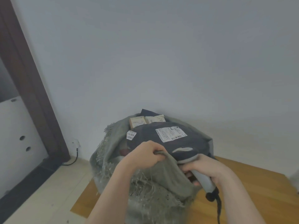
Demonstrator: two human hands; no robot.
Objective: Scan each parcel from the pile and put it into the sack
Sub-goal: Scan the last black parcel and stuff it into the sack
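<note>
Grey-green woven sack (113, 143), limp and frayed, held the dark parcel (169, 143) at its mouth. Left hand (144, 157) clenched the rim; right hand (205, 168) gripped the scanner (202, 180). Parcel looked soft, light; best grasped by an edge.

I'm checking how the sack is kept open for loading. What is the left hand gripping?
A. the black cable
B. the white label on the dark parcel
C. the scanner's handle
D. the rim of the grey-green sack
D: the left hand curls round the rolled rim of the sack, while the right hand holds the scanner beside the dark parcel.
</note>
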